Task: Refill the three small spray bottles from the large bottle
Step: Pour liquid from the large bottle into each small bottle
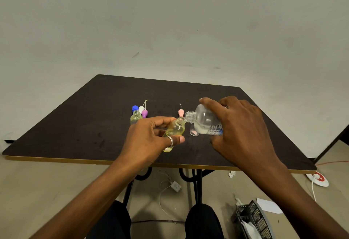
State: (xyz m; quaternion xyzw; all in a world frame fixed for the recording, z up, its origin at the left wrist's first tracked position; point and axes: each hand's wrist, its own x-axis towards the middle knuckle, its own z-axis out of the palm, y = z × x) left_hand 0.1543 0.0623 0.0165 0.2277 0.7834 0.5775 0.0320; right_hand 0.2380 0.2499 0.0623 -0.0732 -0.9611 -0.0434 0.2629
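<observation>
Head view, the only one.

- Left hand: fingers curled round a small bottle, which it holds tilted just above the bench, neck up and to the right. Yellowish liquid inside. A ring sits on one finger.
- Right hand: fingers wrapped over the large bottle, tipped nearly flat. Its open mouth is at the small bottle's mouth, touching or just beside it. A little pale liquid pools in its lower side.
- Second bottle: upright at the left, top off, yellowish liquid in it.
- Third bottle: clear, half hidden under the large bottle. I cannot tell its level.
- Off the bottles, on the bench: pink top behind the pour; purple top, white top and blue cap behind the second bottle.

Progress, as I judge it: all tops are off and the pour into the held bottle is under way. The second looks possibly filled. The third likely remains, then all the tops.

Writing: the large bottle's label has blue print, too small to read.
</observation>
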